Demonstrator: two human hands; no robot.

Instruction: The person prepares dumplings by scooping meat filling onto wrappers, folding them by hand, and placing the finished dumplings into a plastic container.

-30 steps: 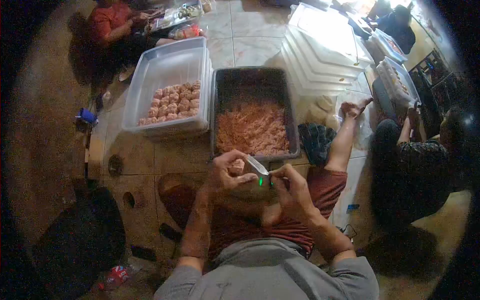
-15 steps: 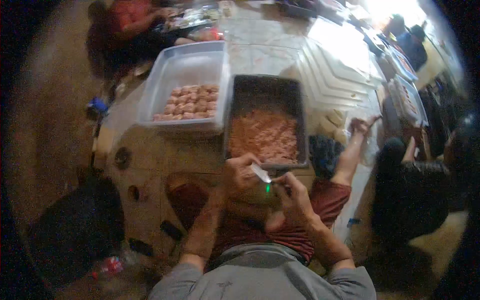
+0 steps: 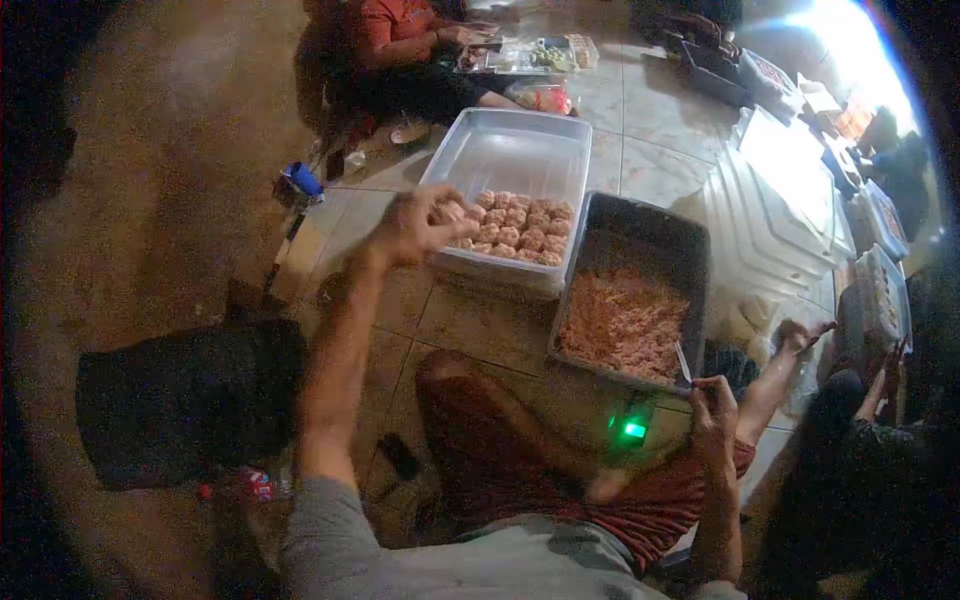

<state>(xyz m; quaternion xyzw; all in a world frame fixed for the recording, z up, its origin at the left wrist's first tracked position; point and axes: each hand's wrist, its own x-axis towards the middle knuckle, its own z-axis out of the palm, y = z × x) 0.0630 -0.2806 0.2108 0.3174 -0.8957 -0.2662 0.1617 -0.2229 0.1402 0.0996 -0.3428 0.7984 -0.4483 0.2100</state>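
My left hand (image 3: 425, 228) is over the left edge of a clear plastic bin (image 3: 515, 125), fingers curled around what looks like a raw meatball (image 3: 452, 212). Beside it, rows of meatballs (image 3: 515, 228) fill the near part of the bin. My right hand (image 3: 714, 405) is closed on the handle of a thin metal spoon (image 3: 684, 362), its pale end over the near right corner of a dark tub (image 3: 640, 212). Ground meat mix (image 3: 625, 320) covers the bottom of that tub. The spoon's exact shape is hard to make out.
A small device with a glowing green display (image 3: 632, 430) stands before the tub. Stacked white lids (image 3: 775, 195) are to the right. A person in a red shirt (image 3: 385, 35) sits at the far left; another person's dark clothing (image 3: 830, 480) is at right. A black bag-like object (image 3: 190, 400) lies left.
My left hand has moved from in front of the tub, beside the spoon, left to the clear bin. My right hand has lowered to the right with the spoon. The view has turned.
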